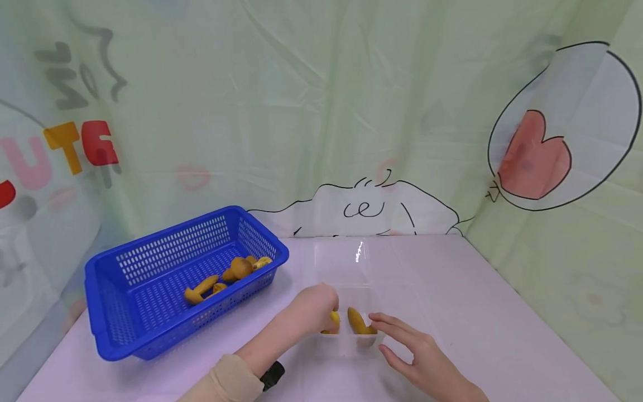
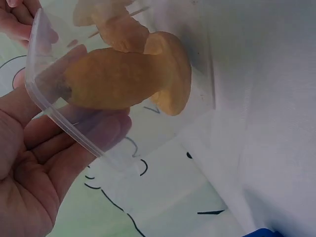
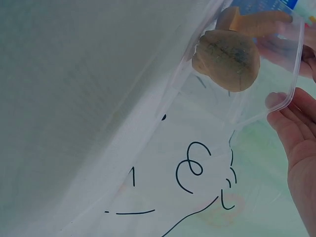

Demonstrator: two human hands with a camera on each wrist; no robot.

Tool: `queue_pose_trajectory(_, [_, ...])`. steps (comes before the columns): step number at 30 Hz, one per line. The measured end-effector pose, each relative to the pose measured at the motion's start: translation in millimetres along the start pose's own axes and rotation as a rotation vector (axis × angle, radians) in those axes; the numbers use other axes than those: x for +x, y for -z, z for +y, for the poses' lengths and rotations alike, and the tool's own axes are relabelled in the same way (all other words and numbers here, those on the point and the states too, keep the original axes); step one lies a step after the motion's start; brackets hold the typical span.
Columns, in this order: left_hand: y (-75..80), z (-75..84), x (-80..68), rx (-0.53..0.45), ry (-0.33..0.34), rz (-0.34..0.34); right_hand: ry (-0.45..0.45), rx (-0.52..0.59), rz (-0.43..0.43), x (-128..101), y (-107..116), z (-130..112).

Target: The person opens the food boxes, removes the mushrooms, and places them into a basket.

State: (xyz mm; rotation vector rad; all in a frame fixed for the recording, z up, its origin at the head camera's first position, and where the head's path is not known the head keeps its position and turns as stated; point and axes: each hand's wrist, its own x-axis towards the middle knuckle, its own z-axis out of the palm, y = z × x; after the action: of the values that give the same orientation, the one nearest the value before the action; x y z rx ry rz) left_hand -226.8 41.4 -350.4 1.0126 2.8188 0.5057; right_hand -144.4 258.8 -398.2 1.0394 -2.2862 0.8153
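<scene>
Table [image 1: 477,312]: clear box [image 1: 351,340] w/ mushrooms [image 1: 358,321] (head-only basket [image 1: 150,279])

The bench [image 1: 502,335] lay bare to the right of the clear box [image 1: 346,335], giving open passage there. To the left, the blue basket [image 1: 125,312] blocked the way. The curtain [image 1: 321,111] closed off the back and right edges. The left hand [image 1: 313,310] and right hand [image 1: 419,357] flanked the box's near end.
</scene>
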Motion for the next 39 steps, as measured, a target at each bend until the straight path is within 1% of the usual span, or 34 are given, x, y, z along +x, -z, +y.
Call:
queue_pose_trajectory(2, [0.3,3.4,0.4,0.060,-0.010,-0.007,0.005,-0.001,0.005,0,0,1])
queue_pose_trajectory(5, [1.4,6.1,0.5,0.090,-0.024,-0.015,0.006,-0.003,0.006,-1,0,1])
queue_pose_trajectory(8, [2.3,5.9,0.4,0.067,-0.036,-0.025,0.000,-0.007,0.004,-1,0,2])
queue_pose_trajectory(13, [1.9,2.2,0.6,0.018,-0.073,-0.022,-0.010,-0.001,-0.004,-1,0,1])
queue_pose_trajectory(15, [1.4,-0.1,0.8,-0.037,-0.072,-0.015,-0.010,0.001,-0.007,-1,-1,1])
queue_pose_trajectory(18, [-0.3,-5.4,1.6,-0.160,-0.064,0.003,-0.012,0.004,-0.012,0,-1,0])
queue_pose_trajectory(24, [-11.2,-23.2,5.6,-0.478,-0.087,0.093,-0.011,0.005,-0.008,0,0,0])
queue_pose_trajectory(26, [-14.6,-27.7,6.2,-0.550,-0.089,0.114,-0.015,0.006,-0.011,0,0,0])
queue_pose_trajectory(27, [-15.3,-28.8,6.4,-0.565,-0.087,0.116,-0.020,0.004,-0.014,0,0,1])
queue_pose_trajectory(30, [-14.2,-27.9,6.0,-0.509,-0.096,0.089,-0.012,0.001,-0.007,-1,-1,2])
queue_pose_trajectory(33, [-8.1,-23.8,5.1,-0.436,-0.111,0.026,0.009,0.000,0.008,-2,-1,4])
queue_pose_trajectory(36, [-0.7,-20.4,3.0,-0.384,-0.129,-0.036,0.032,0.002,0.022,-2,-2,5])
queue_pose_trajectory(39, [6.0,-17.5,0.6,-0.319,-0.138,-0.080,0.033,-0.002,0.028,-2,-2,6])
